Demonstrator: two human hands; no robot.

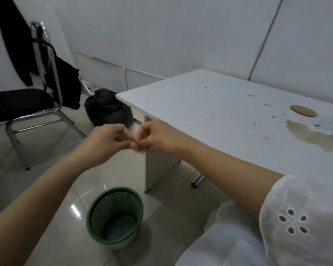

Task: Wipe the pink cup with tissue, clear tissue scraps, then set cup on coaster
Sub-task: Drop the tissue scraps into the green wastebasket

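My left hand [108,143] and my right hand [156,138] meet fingertip to fingertip in the air beside the white table's [210,112] near left corner, high above a green mesh bin [114,214] on the floor. Between the fingertips shows a small pale bit, apparently a tissue scrap [137,150], pinched there. The image is too blurred to tell which fingers hold it. A round brown coaster [303,110] lies on the table at the far right. The pink cup is out of view.
A brownish stain [311,137] and dark specks mark the table's right side. A black chair [23,104] with dark clothing stands at the left, and a dark bag [108,110] sits on the floor by the table's corner. My white sleeve [300,217] fills the lower right.
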